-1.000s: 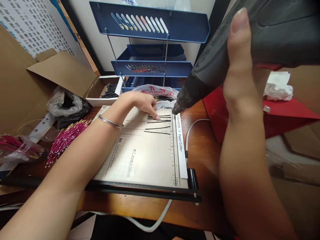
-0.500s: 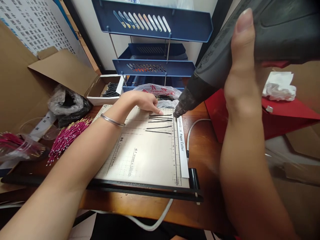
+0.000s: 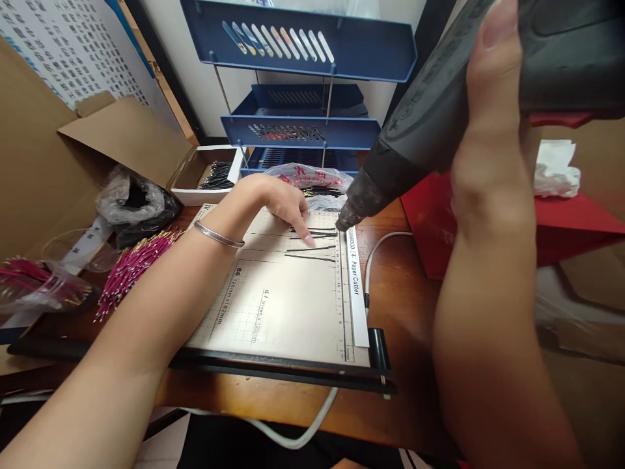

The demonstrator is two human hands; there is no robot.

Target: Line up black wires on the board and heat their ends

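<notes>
My right hand (image 3: 493, 124) is wrapped round a dark grey heat gun (image 3: 415, 140), its thumb along the upper side. The gun's nozzle points down at the right ends of several short black wires (image 3: 312, 258), which lie crosswise on a cream paper cutter board (image 3: 293, 306). My left hand (image 3: 287, 203), with a silver bangle on its wrist, reaches over the far part of the board. One stretched digit points down among the wires, its tip touching or just above them. Its other fingers are mostly hidden behind the hand.
Pink wires (image 3: 131, 267) lie bundled at the left, near a bagged bunch (image 3: 43, 283). A white box (image 3: 205, 195) holds black wires. Blue tiered trays (image 3: 303, 133) stand behind. At the right are a red box (image 3: 439, 221) and a white cable (image 3: 374, 260) on the wooden table.
My left hand's pointing digit has moved nearer to me, across the wires. My right wrist has shifted a little right, and the nozzle has moved slightly left.
</notes>
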